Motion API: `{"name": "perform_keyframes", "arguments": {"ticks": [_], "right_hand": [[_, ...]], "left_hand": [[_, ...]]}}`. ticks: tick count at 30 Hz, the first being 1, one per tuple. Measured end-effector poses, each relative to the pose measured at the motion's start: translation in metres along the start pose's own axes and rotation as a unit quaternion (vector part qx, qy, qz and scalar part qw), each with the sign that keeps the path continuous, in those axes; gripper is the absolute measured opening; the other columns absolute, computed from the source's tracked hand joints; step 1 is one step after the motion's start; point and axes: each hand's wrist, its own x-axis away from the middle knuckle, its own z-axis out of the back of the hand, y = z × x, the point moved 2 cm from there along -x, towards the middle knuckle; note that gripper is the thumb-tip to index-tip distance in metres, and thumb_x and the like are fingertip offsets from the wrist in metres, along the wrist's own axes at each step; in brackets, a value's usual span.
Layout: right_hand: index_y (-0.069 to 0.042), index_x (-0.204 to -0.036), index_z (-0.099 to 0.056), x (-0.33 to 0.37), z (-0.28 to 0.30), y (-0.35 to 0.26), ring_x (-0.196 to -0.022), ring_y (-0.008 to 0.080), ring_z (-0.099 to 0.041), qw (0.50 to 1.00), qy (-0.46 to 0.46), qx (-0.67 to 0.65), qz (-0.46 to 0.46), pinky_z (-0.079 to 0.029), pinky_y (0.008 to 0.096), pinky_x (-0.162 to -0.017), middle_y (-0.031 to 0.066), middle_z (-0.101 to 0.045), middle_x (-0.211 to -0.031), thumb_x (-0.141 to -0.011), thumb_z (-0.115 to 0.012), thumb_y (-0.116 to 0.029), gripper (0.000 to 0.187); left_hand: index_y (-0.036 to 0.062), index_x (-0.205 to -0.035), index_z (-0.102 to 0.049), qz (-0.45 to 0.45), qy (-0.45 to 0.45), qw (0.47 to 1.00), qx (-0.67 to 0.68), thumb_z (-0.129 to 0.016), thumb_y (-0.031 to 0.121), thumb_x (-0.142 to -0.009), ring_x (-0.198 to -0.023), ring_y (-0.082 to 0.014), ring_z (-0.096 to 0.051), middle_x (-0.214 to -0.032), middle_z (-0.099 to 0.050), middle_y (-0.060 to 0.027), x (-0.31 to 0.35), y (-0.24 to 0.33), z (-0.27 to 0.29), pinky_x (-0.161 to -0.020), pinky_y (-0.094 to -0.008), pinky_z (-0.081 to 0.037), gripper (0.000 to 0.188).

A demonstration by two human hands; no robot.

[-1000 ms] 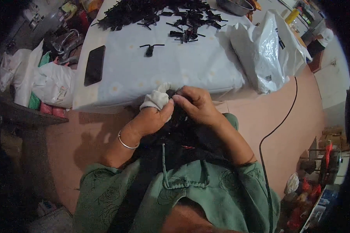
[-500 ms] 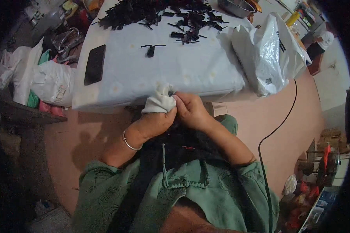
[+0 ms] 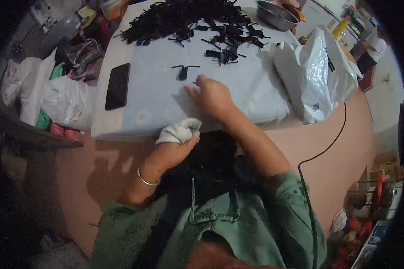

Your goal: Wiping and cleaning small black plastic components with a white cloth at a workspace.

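Note:
My left hand (image 3: 179,150) is closed on a crumpled whitish cloth (image 3: 178,131) at the table's near edge. The cloth covers most of its fingers. Over the table, my right hand (image 3: 214,97) has its fingers bent, with a tiny dark bit at the tips that is too small to name. Just beyond those fingertips lies a single small black part (image 3: 182,73) with two thin arms spread sideways. A large heap of similar black parts (image 3: 166,22) fills the far side, with looser ones (image 3: 224,54) to its right.
A black phone (image 3: 117,86) rests on the left of the white-covered table (image 3: 152,96). A white plastic bag (image 3: 305,76) stands at the right edge, a metal bowl (image 3: 277,15) behind it. Bags (image 3: 67,101) crowd the left; a black cable (image 3: 321,157) hangs right. Another person (image 3: 376,47) is far right.
My right hand has left the cloth and moved forward over the table, close to the single black part. My left hand keeps the cloth, a little lower. The whole view has shifted slightly.

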Motion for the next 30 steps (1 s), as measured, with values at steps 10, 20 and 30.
{"name": "perform_keyframes", "arguments": {"ticks": [10,20,30], "right_hand": [[0.000,-0.080,-0.050,-0.023,-0.018,0.018,-0.071,0.0364,-0.057,1.000,-0.012,0.005,0.021,-0.046,0.0428,-0.063,0.0188,-0.059,-0.073,-0.072,-0.058,-0.022,0.025],[0.002,-0.088,-0.053,0.066,0.070,-0.021,-0.067,0.0327,-0.055,0.967,-0.206,-0.108,0.103,-0.043,0.0372,-0.059,0.0190,-0.057,-0.072,-0.070,-0.066,-0.019,0.030],[0.001,-0.089,-0.053,0.111,0.084,-0.025,-0.057,0.0107,-0.049,0.939,-0.051,-0.317,0.126,-0.038,0.0283,-0.050,0.0052,-0.052,-0.064,-0.073,-0.066,-0.010,0.023]], "left_hand": [[-0.0011,-0.107,-0.050,0.039,0.042,0.998,-0.040,-0.050,0.010,-0.084,-0.068,-0.0099,-0.057,-0.086,-0.059,-0.0089,0.006,-0.004,0.021,-0.061,-0.0224,-0.046,0.026],[-0.0007,-0.105,-0.051,-0.140,-0.022,0.989,-0.047,-0.055,0.008,-0.080,-0.078,-0.0286,-0.056,-0.089,-0.057,-0.0151,0.002,0.031,0.008,-0.072,-0.0316,-0.045,0.027],[0.0015,-0.109,-0.046,0.001,0.020,0.988,0.154,-0.052,0.004,-0.082,-0.076,-0.0088,-0.052,-0.090,-0.055,-0.0023,0.008,0.026,-0.003,-0.062,-0.0216,-0.045,0.028]]}}
